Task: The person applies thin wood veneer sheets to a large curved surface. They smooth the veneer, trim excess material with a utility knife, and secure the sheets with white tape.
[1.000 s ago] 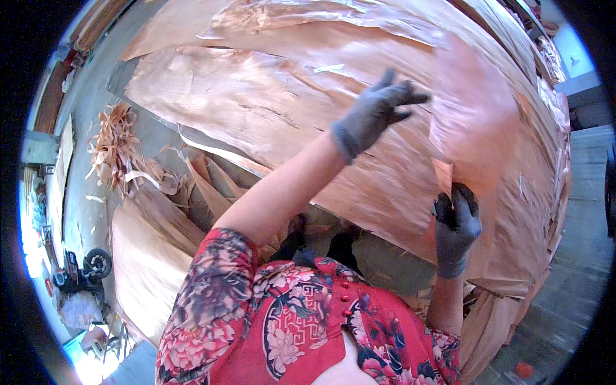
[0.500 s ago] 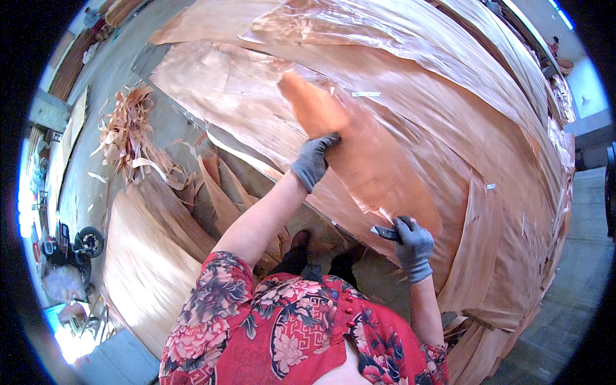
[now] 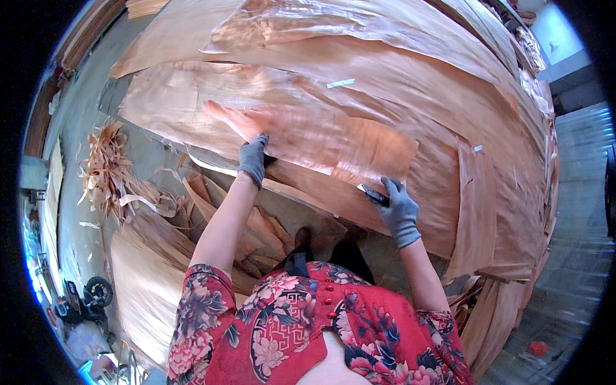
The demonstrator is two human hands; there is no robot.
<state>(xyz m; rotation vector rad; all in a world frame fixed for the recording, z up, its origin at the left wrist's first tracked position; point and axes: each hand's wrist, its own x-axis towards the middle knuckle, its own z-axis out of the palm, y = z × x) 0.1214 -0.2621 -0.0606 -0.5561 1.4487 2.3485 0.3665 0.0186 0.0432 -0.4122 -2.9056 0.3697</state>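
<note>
Fingers of the left hand (image 3: pixel 252 160), gloved in grey, are closed on the near edge of a loose brown sheet (image 3: pixel 359 144), close to its left end, where a paler pinkish flap folds up and sticks out to the left. The sheet lies lengthwise, left to right, over the larger wood-like sheets (image 3: pixel 398 77) spread in front of the person, its broad right end reaching above the other glove. The right hand (image 3: pixel 399 212), gloved alike, has its fingers curled round a dark tool (image 3: pixel 374 194), which looks like a utility knife, though its tip is too small to make out well. It points left, just beside the sheet's near edge.

Beyond the sheet, a short white strip (image 3: pixel 340 83) lies on the spread layers, and a smaller white piece (image 3: pixel 477 148) sits to the right. On the floor at left is a tangled heap of curled scraps (image 3: pixel 106 163), with a pale stack of sheets (image 3: pixel 138 276) nearer the person. Dark shoes (image 3: pixel 303 237) show below the sheets' near edge, above the red floral shirt (image 3: pixel 276 340).
</note>
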